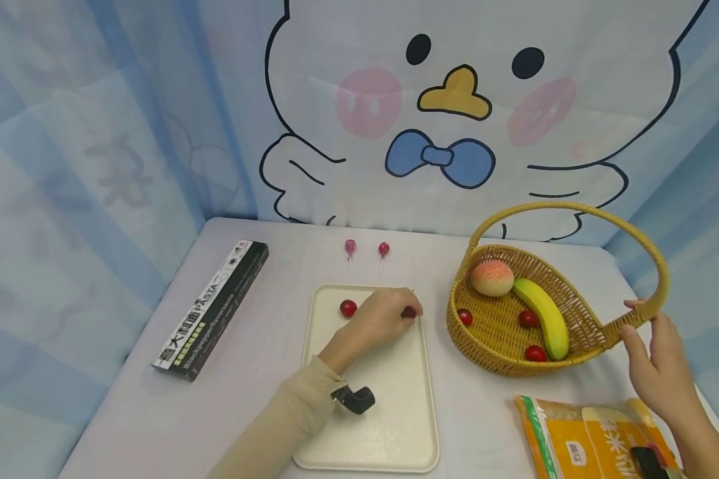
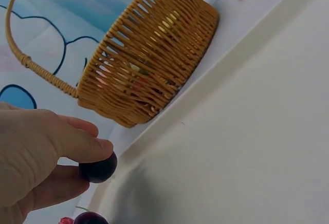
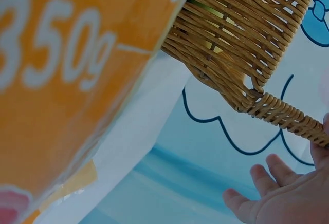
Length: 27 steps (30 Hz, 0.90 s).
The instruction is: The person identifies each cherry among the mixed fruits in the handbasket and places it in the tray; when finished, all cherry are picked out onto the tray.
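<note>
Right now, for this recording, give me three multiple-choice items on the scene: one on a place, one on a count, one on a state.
1. Where does the banana lie?
A. on the tray
B. in the basket
C. on the pasta box

2. How many lollipops lie behind the tray?
A. two
B. one
C. four

3. What is the left hand doing?
A. lying flat
B. gripping the basket handle
C. pinching a cherry tomato

Key: 1 B, it lies beside the peach in the wicker; 2 A, two sticks side by side; 3 C, left wrist view shows the pinch.
</note>
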Each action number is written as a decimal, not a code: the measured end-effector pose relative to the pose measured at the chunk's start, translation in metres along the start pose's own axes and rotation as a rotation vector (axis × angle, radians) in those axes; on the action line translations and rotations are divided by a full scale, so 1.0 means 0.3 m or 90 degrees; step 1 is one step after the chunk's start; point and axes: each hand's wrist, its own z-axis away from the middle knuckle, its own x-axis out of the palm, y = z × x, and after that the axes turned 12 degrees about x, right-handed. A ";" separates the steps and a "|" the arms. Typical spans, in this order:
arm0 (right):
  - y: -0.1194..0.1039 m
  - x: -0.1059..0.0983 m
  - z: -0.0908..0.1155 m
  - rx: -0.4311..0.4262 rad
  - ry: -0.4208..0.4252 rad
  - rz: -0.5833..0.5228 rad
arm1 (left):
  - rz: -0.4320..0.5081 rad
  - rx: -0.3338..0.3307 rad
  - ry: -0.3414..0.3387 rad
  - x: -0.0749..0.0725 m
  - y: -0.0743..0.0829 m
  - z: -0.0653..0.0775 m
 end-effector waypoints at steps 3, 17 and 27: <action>0.002 -0.002 0.005 -0.002 0.000 -0.001 | -0.010 0.001 -0.009 0.002 -0.003 -0.001; 0.003 -0.005 0.014 0.003 0.003 0.002 | -0.015 -0.025 -0.028 0.013 -0.001 -0.011; -0.004 0.003 0.001 -0.009 0.008 0.001 | 0.058 -0.049 0.017 -0.016 0.020 -0.033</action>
